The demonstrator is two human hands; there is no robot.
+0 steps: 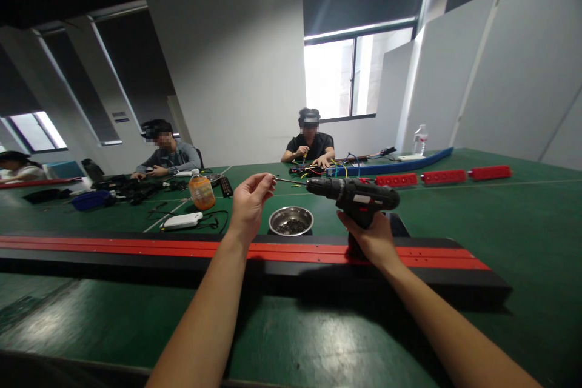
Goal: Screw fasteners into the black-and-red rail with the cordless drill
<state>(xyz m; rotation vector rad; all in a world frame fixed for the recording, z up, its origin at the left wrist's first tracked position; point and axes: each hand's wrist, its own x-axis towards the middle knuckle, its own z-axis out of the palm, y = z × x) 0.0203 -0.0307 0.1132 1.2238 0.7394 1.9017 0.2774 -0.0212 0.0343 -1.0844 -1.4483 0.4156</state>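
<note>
Well, left fingers (259, 189) pinch at the bit's (291, 181) end — right hand (376, 237) grips the drill (370, 195). Best hold both steady, aligned.

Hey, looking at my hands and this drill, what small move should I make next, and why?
Probably check the tip of the drill bit before moving the drill: your left hand pinches at that tip, where anything seated is too small to make out, while your right hand holds the drill sideways, pointing left.
</note>
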